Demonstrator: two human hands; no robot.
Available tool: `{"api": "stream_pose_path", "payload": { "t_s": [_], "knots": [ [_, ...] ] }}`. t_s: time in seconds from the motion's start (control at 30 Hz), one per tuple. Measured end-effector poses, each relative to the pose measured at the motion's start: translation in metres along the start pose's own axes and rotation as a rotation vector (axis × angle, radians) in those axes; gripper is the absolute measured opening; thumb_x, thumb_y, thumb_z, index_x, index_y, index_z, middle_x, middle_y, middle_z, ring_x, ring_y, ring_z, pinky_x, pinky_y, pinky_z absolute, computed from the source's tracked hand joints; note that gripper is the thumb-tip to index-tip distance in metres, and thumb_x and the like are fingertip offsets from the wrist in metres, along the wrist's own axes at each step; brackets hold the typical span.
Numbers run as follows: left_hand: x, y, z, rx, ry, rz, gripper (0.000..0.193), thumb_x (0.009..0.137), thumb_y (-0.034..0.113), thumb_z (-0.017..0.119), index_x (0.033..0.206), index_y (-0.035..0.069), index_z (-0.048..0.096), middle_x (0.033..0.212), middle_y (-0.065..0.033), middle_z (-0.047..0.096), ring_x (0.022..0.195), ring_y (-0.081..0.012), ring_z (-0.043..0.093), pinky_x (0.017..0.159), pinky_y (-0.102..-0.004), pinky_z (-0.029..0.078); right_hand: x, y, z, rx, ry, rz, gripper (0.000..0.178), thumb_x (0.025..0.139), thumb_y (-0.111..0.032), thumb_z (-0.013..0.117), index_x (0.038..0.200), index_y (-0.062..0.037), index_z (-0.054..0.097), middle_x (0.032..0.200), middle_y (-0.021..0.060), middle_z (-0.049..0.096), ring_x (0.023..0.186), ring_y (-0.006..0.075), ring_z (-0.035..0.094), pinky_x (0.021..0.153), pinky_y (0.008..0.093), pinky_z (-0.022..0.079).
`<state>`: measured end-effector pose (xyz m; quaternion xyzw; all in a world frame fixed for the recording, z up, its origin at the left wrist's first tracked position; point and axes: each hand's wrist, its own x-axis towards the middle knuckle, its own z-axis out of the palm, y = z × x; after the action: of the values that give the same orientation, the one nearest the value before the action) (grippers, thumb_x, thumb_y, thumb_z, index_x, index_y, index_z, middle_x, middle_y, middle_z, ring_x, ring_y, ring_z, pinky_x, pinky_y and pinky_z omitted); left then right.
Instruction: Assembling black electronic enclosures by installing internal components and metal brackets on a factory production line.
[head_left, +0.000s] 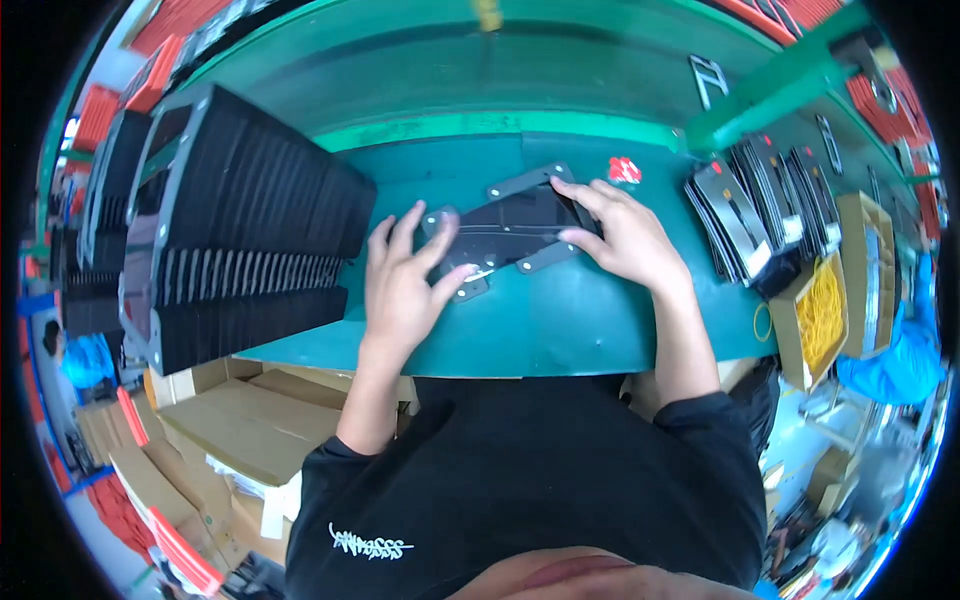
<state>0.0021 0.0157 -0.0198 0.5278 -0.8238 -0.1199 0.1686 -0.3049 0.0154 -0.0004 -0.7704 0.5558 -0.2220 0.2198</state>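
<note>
A glossy black panel with grey tabs at its corners lies tilted on the green bench in front of me. A thin pale line runs along its middle. At its left end my left hand has its fingers spread, with the thumb and index finger over the corner tabs; the index finger is a little blurred. Around the right end, my right hand grips the panel, forefinger on the far edge and thumb on the nearer part. The undersides of the fingers are hidden.
Tall stacks of black panels stand left on the green bench. Right are bundles of black flat pieces and a box of yellow rubber bands. A small red-and-white packet lies behind my right hand. Cardboard boxes sit below left.
</note>
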Motion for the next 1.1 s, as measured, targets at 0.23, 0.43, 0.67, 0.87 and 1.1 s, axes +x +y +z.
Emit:
{"api": "stream_pose_path", "payload": {
  "t_s": [0.23, 0.43, 0.67, 0.87, 1.1],
  "knots": [
    [-0.005, 0.006, -0.007, -0.062, 0.045, 0.094, 0.076, 0.065, 0.045, 0.091, 0.135, 0.026, 0.068, 0.154, -0.0176, 0.043, 0.140, -0.0446, 0.038, 0.120, -0.0641, 0.022, 0.003, -0.013, -0.005, -0.012, -0.053, 0.124, 0.067, 0.083, -0.019, 0.080, 0.146, -0.0183, 0.057, 0.086, 0.0078, 0.055, 0.074, 0.0229, 0.055, 0.072, 0.0356, 0.049],
    [-0.009, 0.000, -0.021, -0.142, 0.175, 0.296, 0.072, 0.057, 0.042, 0.091, 0.125, 0.027, 0.073, 0.149, -0.0147, 0.046, 0.136, -0.0419, 0.044, 0.119, -0.0656, 0.023, 0.000, 0.007, -0.002, 0.207, 0.019, 0.157, 0.062, 0.085, -0.015, 0.078, 0.144, -0.0157, 0.058, 0.081, 0.0041, 0.052, 0.068, 0.0161, 0.050, 0.067, 0.0319, 0.047],
    [-0.017, 0.021, -0.153, 0.347, 0.709, 0.455, 0.059, 0.055, 0.035, 0.088, 0.112, 0.028, 0.075, 0.131, -0.0141, 0.060, 0.127, -0.0346, 0.053, 0.116, -0.0613, 0.029, 0.001, 0.009, -0.003, 0.120, 0.072, 0.209, 0.047, 0.088, -0.012, 0.075, 0.134, -0.0087, 0.065, 0.074, 0.0053, 0.055, 0.063, 0.0174, 0.053, 0.064, 0.0340, 0.047],
    [-0.035, 0.013, -0.223, 0.251, 1.014, 0.048, 0.080, 0.058, 0.031, 0.091, 0.130, 0.011, 0.064, 0.134, -0.0132, 0.058, 0.125, -0.0302, 0.054, 0.112, -0.0470, 0.038, -0.004, 0.001, -0.002, -0.039, 0.090, 0.045, 0.038, 0.089, -0.014, 0.074, 0.125, -0.0064, 0.069, 0.075, 0.0104, 0.060, 0.066, 0.0250, 0.059, 0.066, 0.0379, 0.050],
    [-0.032, -0.028, -0.222, -0.317, 0.829, -0.220, 0.090, 0.071, 0.037, 0.088, 0.147, 0.007, 0.049, 0.140, -0.0145, 0.053, 0.130, -0.0251, 0.051, 0.112, -0.0412, 0.038, -0.006, 0.001, -0.002, -0.060, 0.108, 0.042, 0.035, 0.089, -0.015, 0.073, 0.123, -0.0061, 0.069, 0.078, 0.0116, 0.061, 0.068, 0.0268, 0.061, 0.067, 0.0394, 0.051]
  ]
}}
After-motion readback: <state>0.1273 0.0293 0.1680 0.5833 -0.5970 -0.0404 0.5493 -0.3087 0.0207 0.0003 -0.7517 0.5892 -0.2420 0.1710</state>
